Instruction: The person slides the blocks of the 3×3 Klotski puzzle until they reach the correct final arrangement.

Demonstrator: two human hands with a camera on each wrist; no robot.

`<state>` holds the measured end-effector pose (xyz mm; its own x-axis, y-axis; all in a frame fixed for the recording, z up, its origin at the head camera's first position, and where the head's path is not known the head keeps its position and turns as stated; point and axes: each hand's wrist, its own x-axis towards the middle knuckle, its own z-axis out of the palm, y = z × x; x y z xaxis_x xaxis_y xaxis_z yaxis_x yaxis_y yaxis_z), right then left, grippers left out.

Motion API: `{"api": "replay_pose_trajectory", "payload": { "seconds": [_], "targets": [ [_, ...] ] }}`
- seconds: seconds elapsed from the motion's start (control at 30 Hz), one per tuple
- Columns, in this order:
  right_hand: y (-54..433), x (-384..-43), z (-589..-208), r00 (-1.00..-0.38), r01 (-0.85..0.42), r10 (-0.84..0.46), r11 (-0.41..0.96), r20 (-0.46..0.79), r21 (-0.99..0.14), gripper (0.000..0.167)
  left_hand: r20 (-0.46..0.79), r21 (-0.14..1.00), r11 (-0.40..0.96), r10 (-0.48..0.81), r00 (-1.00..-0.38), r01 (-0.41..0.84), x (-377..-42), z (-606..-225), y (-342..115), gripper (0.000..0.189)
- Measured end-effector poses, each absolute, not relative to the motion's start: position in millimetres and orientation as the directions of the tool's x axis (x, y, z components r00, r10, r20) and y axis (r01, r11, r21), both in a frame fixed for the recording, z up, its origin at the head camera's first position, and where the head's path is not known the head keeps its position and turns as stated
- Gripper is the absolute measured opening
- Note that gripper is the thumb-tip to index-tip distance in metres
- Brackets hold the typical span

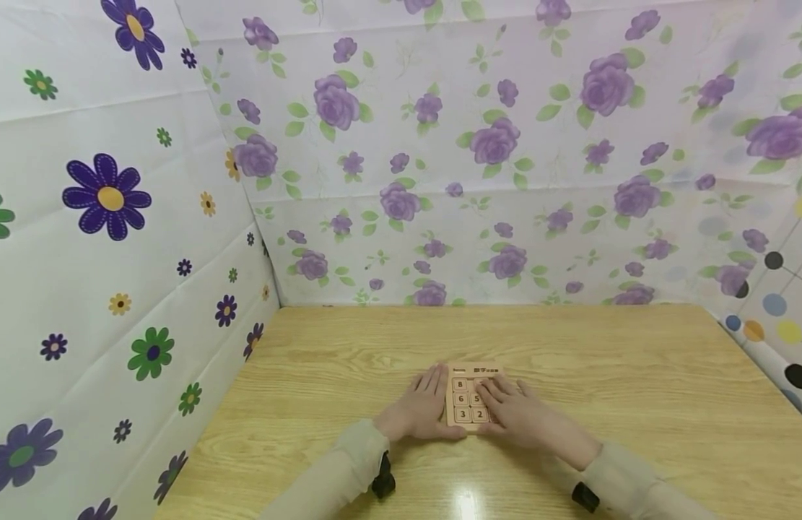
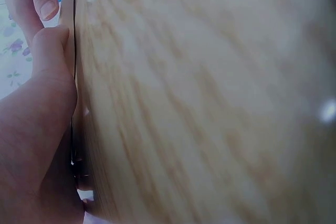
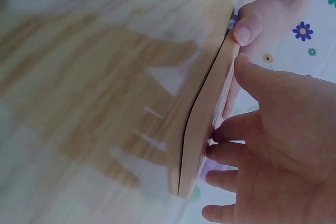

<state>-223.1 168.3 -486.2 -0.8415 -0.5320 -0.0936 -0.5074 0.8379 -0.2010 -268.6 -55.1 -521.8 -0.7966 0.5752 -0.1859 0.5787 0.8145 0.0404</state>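
A light wooden number puzzle board [image 1: 468, 371] lies flat on the table in the head view, its square tiles marked with dark digits such as 8 [image 1: 460, 385], 6, 5, 3 and 2. My left hand [image 1: 428, 406] rests along the board's left edge with straight fingers, the thumb lying at the near edge. Over the right side of the tiles, my right hand [image 1: 516, 409] reaches with its fingertips on the tile face, hiding several tiles. The right wrist view shows the board's thick side edge [image 3: 207, 108], both thumbs close to it.
The wooden table [image 1: 349, 339] spreads around the board. A white cloth with purple roses [image 1: 401, 202] hangs behind it, and one with daisies [image 1: 108, 198] hangs on the left. Black wrist cameras [image 1: 383, 477] sit below both sleeves.
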Motion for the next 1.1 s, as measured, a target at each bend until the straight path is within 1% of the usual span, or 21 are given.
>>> {"api": "replay_pose_trajectory", "payload": {
  "seconds": [0.4, 0.67, 1.0, 1.1],
  "targets": [
    [157, -223, -486, -0.839, -0.510, -0.535, 0.837, -0.103, -0.196, 0.078, -0.185, 0.056, 0.814, 0.578, -0.795, 0.579, -269, -522, -56, 0.120],
    [154, -224, -485, -0.841, -0.513, -0.533, 0.841, -0.097, -0.172, 0.076, -0.167, 0.042, 0.810, 0.583, -0.795, 0.585, -270, -524, -55, 0.119],
    [162, -221, -484, -0.836, -0.526, -0.543, 0.834, -0.078, -0.169, 0.073, -0.156, 0.041, 0.810, 0.584, -0.797, 0.585, -269, -525, -55, 0.120],
    [168, -218, -484, -0.843, -0.514, -0.531, 0.841, -0.081, -0.168, 0.073, -0.152, 0.043, 0.809, 0.585, -0.796, 0.586, -268, -524, -55, 0.121]
  ]
}}
